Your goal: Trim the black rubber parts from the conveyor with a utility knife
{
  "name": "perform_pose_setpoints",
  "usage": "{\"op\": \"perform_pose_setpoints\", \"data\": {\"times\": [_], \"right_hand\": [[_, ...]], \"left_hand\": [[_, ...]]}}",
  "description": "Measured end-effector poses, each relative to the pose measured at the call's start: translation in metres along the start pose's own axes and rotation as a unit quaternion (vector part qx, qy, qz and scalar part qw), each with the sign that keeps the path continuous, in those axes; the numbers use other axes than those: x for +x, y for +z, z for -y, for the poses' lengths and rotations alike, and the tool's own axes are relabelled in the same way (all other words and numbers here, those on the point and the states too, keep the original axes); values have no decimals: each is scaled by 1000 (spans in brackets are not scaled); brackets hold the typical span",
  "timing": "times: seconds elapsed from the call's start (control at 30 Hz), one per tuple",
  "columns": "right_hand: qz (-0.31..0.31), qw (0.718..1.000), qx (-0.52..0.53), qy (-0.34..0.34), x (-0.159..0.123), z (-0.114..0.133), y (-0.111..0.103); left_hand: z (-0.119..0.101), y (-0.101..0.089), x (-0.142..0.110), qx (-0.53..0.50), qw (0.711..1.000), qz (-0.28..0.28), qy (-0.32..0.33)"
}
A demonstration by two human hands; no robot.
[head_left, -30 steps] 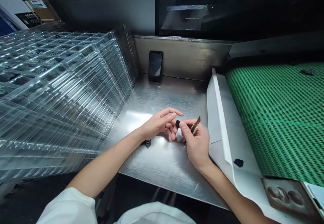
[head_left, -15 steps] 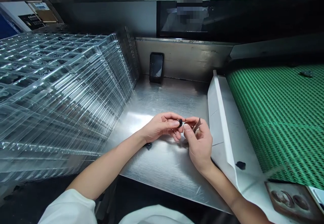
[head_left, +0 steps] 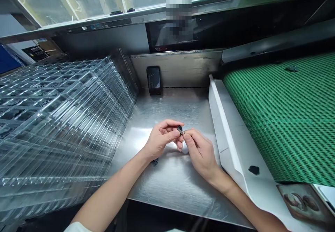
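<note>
Over the metal bench, my left hand pinches a small black part between thumb and fingers. My right hand is closed on a thin, flat metal blade; its tip lies against or just in front of the part, I cannot tell which. Most of the blade is hidden by my right fingers. Another small black part lies on the bench beside my left wrist, partly covered by it.
Stacked clear plastic trays rise on the left. A black phone leans on the back wall. Right of a white divider runs a green conveyor belt bearing a dark part. A black piece lies on the ledge.
My right hand has turned, bringing the blade from pointing upward to the black part in my left hand. The view has tilted up and shifted slightly right.
</note>
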State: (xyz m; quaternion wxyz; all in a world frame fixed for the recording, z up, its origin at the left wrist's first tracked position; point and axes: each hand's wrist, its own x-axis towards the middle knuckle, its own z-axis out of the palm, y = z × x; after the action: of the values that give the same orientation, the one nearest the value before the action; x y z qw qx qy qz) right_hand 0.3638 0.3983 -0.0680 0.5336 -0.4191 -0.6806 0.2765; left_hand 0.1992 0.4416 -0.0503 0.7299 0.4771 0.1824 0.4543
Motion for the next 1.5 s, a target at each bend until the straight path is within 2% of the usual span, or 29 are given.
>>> {"op": "perform_pose_setpoints", "data": {"times": [0.27, 0.47, 0.6, 0.73, 0.9, 1.03, 1.17, 1.27, 1.4, 1.5], "right_hand": [[25, 1000, 9, -1, -1, 0, -2], [12, 1000, -23, 7, -1, 0, -3], [24, 999, -20, -2, -2, 2, -3], [14, 999, -7, 31, -4, 3, -2], [28, 999, 14, 32, -5, 3, -1], [1, 999, -15, 36, -3, 2, -2], [29, 999, 6, 18, -3, 2, -2], [8, 999, -9, 31, -3, 2, -2], [37, 999, 16, 21, -3, 4, -2], [32, 999, 13, 34, -3, 5, -2]], "left_hand": [[2, 0, -2, 26, 999, -2, 25], [0, -2, -2, 25, 999, 4, 31], [-1, -3, -2, 26, 999, 4, 29], [-4, -2, -3, 26, 999, 6, 33], [-6, -3, -4, 32, 999, 7, 25], [-6, -4, -4, 36, 999, 12, 22], [-6, -3, -4, 33, 999, 8, 17], [-6, -3, -5, 32, 999, 11, 11], [-5, -4, -5, 26, 1000, 9, 6], [-5, -4, -4, 26, 1000, 9, 7]]}}
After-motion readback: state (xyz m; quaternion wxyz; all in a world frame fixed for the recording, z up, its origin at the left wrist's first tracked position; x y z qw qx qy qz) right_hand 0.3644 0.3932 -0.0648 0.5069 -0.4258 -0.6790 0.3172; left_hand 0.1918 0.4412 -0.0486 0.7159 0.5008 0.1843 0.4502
